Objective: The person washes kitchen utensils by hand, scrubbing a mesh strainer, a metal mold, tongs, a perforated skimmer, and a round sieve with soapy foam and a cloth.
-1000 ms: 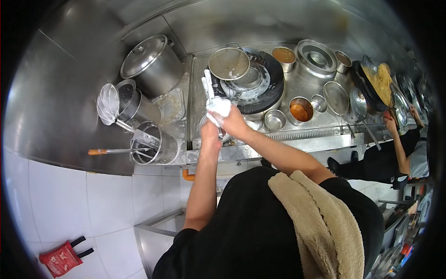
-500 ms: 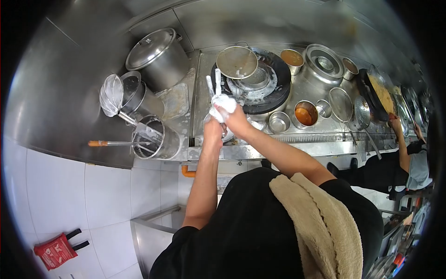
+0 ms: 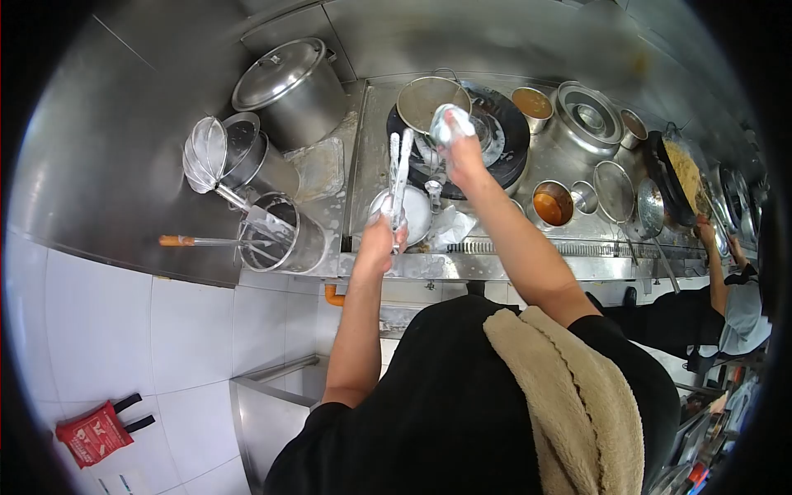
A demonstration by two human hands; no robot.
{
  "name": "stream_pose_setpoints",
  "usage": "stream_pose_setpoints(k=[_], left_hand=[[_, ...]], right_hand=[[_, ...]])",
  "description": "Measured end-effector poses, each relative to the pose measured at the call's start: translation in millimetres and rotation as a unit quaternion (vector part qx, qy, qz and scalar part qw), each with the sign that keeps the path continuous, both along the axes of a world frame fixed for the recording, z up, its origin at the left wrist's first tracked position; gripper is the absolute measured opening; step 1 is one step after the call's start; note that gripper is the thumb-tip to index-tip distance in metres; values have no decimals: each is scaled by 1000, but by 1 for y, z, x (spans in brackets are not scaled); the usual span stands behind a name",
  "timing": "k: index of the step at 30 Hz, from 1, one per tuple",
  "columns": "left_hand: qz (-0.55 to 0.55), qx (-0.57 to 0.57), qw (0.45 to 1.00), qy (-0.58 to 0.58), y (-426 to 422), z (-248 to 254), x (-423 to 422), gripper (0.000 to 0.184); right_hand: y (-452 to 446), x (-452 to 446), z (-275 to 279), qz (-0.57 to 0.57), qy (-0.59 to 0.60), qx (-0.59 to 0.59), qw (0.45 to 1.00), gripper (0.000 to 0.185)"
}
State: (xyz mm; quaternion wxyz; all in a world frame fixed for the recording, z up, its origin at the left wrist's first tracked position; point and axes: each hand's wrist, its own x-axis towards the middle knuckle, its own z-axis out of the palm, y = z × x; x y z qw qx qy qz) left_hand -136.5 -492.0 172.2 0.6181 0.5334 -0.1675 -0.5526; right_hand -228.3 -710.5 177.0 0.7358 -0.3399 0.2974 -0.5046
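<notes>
My left hand (image 3: 379, 245) is closed round the lower end of foam-covered metal tongs (image 3: 399, 177), whose two arms point up and away from me. A round white bowl (image 3: 419, 216) sits behind them. Above the black wok burner ring (image 3: 517, 157), my right hand (image 3: 464, 158) grips a white, sudsy wad (image 3: 450, 122), a cloth or sponge; I cannot tell which. It is apart from the tongs and overlaps the edge of a round mesh strainer (image 3: 419, 101) resting on the ring. Beside the bowl lies a crumpled white plastic piece (image 3: 451, 227).
On the left stand a lidded stockpot (image 3: 305, 103) and a metal container (image 3: 309, 252) with utensils. A sauce pot (image 3: 551, 204), another strainer (image 3: 612, 191) and a ladle (image 3: 649, 206) are on the right. Further right, a co-worker's hand (image 3: 705, 233) is at a wok (image 3: 667, 177).
My right hand has drawn the sudsy wad off the tongs and moved up and right over the burner ring. The tongs and bowl are now more exposed. The view has shifted slightly.
</notes>
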Motion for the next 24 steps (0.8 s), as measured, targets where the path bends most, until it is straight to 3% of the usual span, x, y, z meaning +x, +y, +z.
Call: stream_pose_setpoints(k=[3,5,9,13,16,19,20,23,24], left_hand=[[-12,-42,997,57,-3,-2,10,37],[-21,-33,998,56,-11,-7,8,39],[-72,-28,996,55,-6,-14,1,43],[-94,-16,989,114,10,-4,-15,46],[-77,-16,997,11,11,-2,-6,42],[-32,9,990,-138,16,2,-1,40],[-12,28,981,-193,19,0,0,39],[111,-32,942,-314,17,-13,9,38],[66,26,903,-423,17,-15,26,34]], right_hand=[[33,-6,-19,166,144,-40,975,29],[76,-4,-11,242,151,-72,956,27],[72,6,-12,233,5,-13,972,23],[32,7,18,188,48,-101,976,22],[29,21,18,142,-1,-85,986,23],[10,20,26,32,-137,83,987,21],[-2,17,21,9,-116,98,988,21],[11,-1,25,96,-60,35,993,35],[24,-3,23,123,-24,14,992,39]])
